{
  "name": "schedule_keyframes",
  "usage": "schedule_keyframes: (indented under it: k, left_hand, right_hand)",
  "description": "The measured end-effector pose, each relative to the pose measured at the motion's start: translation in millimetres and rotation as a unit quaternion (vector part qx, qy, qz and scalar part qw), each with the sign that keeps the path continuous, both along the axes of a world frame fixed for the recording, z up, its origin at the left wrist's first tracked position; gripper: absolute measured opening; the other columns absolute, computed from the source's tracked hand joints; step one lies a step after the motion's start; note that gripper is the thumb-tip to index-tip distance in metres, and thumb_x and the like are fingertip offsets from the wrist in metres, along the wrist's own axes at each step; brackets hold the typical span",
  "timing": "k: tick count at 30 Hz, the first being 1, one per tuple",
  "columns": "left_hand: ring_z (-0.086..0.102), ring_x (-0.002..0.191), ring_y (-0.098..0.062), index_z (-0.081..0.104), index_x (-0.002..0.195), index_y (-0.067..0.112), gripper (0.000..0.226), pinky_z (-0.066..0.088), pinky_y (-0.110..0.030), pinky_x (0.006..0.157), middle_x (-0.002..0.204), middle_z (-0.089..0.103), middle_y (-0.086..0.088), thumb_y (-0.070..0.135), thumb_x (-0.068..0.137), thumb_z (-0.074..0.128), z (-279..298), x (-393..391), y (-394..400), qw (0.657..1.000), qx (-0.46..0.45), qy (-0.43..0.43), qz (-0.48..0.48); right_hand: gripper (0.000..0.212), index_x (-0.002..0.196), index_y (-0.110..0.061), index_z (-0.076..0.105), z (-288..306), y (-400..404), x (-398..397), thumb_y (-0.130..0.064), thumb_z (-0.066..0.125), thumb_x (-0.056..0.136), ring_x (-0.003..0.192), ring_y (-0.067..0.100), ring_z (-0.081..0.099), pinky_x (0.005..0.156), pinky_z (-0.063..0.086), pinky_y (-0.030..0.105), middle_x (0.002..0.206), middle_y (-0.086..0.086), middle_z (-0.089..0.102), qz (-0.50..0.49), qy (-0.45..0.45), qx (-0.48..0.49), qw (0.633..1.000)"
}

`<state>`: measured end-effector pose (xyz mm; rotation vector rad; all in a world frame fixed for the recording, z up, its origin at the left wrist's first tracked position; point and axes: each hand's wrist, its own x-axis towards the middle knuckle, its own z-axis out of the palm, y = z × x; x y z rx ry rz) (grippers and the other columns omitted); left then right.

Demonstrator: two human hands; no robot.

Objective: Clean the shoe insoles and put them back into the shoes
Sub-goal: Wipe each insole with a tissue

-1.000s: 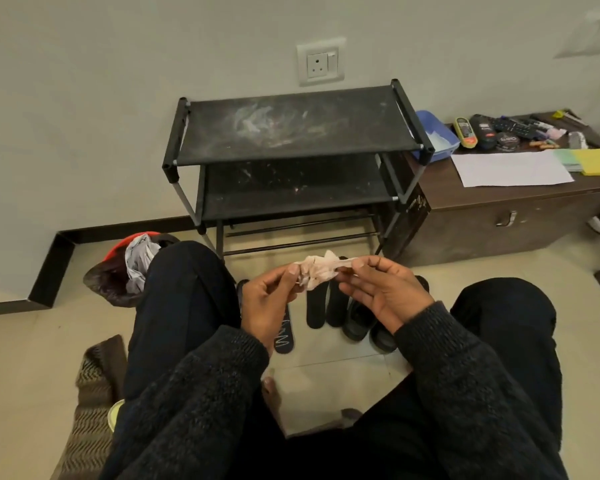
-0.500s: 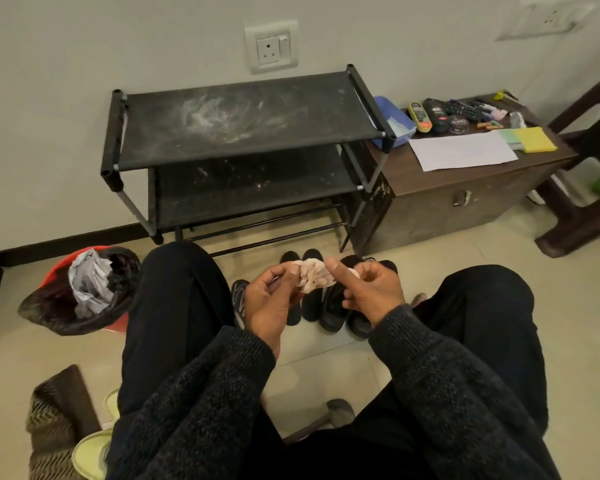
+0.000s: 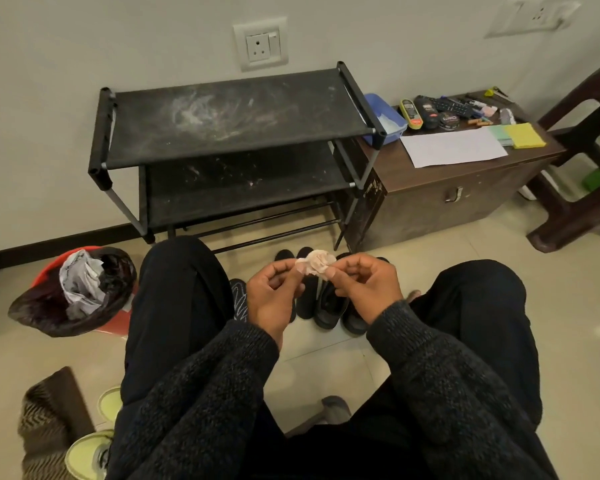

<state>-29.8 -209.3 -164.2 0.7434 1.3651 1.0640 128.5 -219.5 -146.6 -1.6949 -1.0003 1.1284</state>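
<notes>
Sitting with knees apart, the person holds a crumpled wipe (image 3: 316, 267) up between both hands, just above the shoes (image 3: 329, 303) on the floor. The left hand (image 3: 274, 299) pinches the wipe's left edge with thumb and forefinger, the other fingers loosely curled; the right hand (image 3: 364, 289) pinches its right edge the same way. Just beyond the hands, dark insoles (image 3: 293, 282) lie flat beside the shoes, partly hidden by the hands, so I cannot tell how many there are. Left of the shoes stands a bin (image 3: 73, 292) lined with a black bag and holding crumpled paper. Behind the shoes is a dusty rack (image 3: 236, 119), and right of that a low cabinet (image 3: 465, 188).

The step looks like readying the wipe. To do it well, fold it so a clean, flat face shows, grip it firmly, then press along each insole in long strokes from heel to toe. If it is too soiled, the bin left of the shoes is the place for it.
</notes>
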Motion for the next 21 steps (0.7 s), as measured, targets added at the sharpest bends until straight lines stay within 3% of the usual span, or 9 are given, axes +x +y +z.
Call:
schedule_keyframes:
  k: [4, 7, 11, 14, 17, 19, 21]
  left_hand:
    - [0.067, 0.085, -0.016, 0.071, 0.111, 0.015, 0.019, 0.060, -0.034, 0.084, 0.102, 0.075, -0.007, 0.018, 0.093, 0.071, -4.9, -13.1, 7.3, 0.996, -0.046, -0.043, 0.065]
    - [0.072, 0.094, -0.021, 0.069, 0.113, 0.012, 0.018, 0.059, -0.037, 0.089, 0.104, 0.075, -0.009, 0.015, 0.095, 0.067, -4.9, -19.9, 11.0, 0.989, -0.068, -0.086, 0.100]
    - [0.074, 0.098, -0.025, 0.062, 0.121, 0.006, 0.023, 0.059, -0.039, 0.087, 0.109, 0.075, -0.015, 0.012, 0.099, 0.060, -2.9, -23.5, 13.0, 0.973, -0.089, -0.177, 0.115]
    - [0.072, 0.099, -0.026, 0.060, 0.126, 0.004, 0.027, 0.059, -0.039, 0.080, 0.109, 0.073, -0.015, 0.012, 0.101, 0.056, 0.0, -25.6, 14.5, 0.941, -0.137, -0.276, 0.140]
    - [0.068, 0.103, -0.030, 0.057, 0.131, 0.000, 0.032, 0.060, -0.043, 0.082, 0.118, 0.067, -0.017, 0.010, 0.101, 0.056, 2.9, -24.4, 16.5, 0.904, -0.184, -0.350, 0.161]
    - [0.068, 0.105, -0.031, 0.056, 0.132, 0.000, 0.033, 0.060, -0.045, 0.086, 0.122, 0.064, -0.018, 0.010, 0.101, 0.056, 5.1, -22.8, 16.3, 0.897, -0.193, -0.362, 0.166]
    - [0.068, 0.106, -0.031, 0.057, 0.131, 0.003, 0.030, 0.061, -0.043, 0.081, 0.122, 0.065, -0.018, 0.013, 0.102, 0.055, 3.9, -20.8, 14.6, 0.920, -0.177, -0.319, 0.145]
  right_hand:
    - [0.007, 0.088, -0.012, 0.075, -2.5, 3.8, 3.2, -0.008, 0.079, 0.084, 0.085, 0.026, 0.074, 0.082, 0.062, 0.047, 0.085, 0.005, 0.077, -0.026, 0.052, -0.036, 0.998]
    - [0.007, 0.091, -0.005, 0.070, 2.8, 7.4, 5.4, 0.001, 0.072, 0.087, 0.087, 0.028, 0.075, 0.084, 0.062, 0.043, 0.082, 0.009, 0.076, -0.091, 0.145, -0.021, 0.985]
    - [0.012, 0.100, -0.002, 0.067, 8.2, 8.5, 5.1, 0.002, 0.070, 0.089, 0.084, 0.032, 0.074, 0.077, 0.063, 0.039, 0.094, 0.021, 0.075, -0.135, 0.248, -0.037, 0.958]
    - [0.019, 0.107, -0.007, 0.066, 7.1, 9.5, 3.9, 0.003, 0.066, 0.091, 0.078, 0.028, 0.071, 0.074, 0.064, 0.038, 0.102, 0.025, 0.072, -0.154, 0.297, -0.049, 0.941]
    - [0.018, 0.106, -0.008, 0.068, 9.2, 9.6, 1.1, 0.004, 0.060, 0.095, 0.080, 0.027, 0.072, 0.078, 0.063, 0.039, 0.103, 0.023, 0.073, -0.161, 0.320, -0.073, 0.931]
    - [0.018, 0.105, -0.007, 0.067, 10.1, 9.5, -0.8, 0.004, 0.056, 0.096, 0.086, 0.030, 0.075, 0.081, 0.062, 0.043, 0.102, 0.022, 0.075, -0.166, 0.342, -0.091, 0.921]
    - [0.016, 0.107, -0.003, 0.067, 12.7, 9.0, -3.9, 0.002, 0.056, 0.097, 0.091, 0.032, 0.075, 0.084, 0.061, 0.048, 0.104, 0.022, 0.074, -0.159, 0.355, -0.096, 0.916]
